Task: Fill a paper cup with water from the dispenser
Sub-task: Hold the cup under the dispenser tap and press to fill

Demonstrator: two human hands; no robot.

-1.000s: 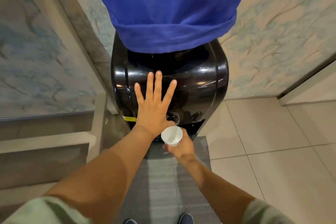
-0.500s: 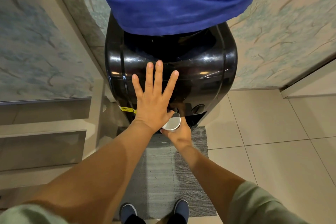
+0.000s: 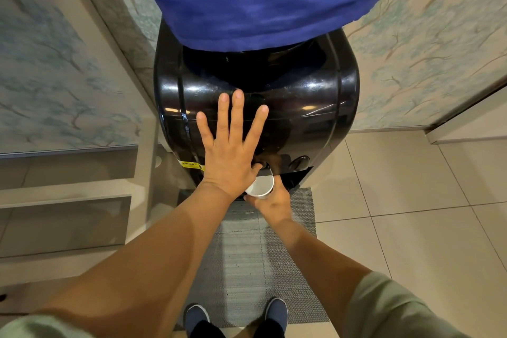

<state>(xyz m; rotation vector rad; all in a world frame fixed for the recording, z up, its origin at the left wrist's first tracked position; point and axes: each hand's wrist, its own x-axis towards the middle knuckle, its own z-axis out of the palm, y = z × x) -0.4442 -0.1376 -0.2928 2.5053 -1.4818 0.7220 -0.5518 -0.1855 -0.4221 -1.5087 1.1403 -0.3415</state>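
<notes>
On a tiled floor (image 3: 411, 214) by a patterned wall, a black dispenser (image 3: 301, 107) stands behind a grey mat (image 3: 247, 269). The left hand (image 3: 230, 156) lies flat, fingers spread, on the dispenser's front. The right hand (image 3: 271, 200) grips a white cup (image 3: 260, 186) just below a tap.

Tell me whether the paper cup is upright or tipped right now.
Tipped: the paper cup leans in the right hand, its open mouth facing the camera under the dispenser.
</notes>
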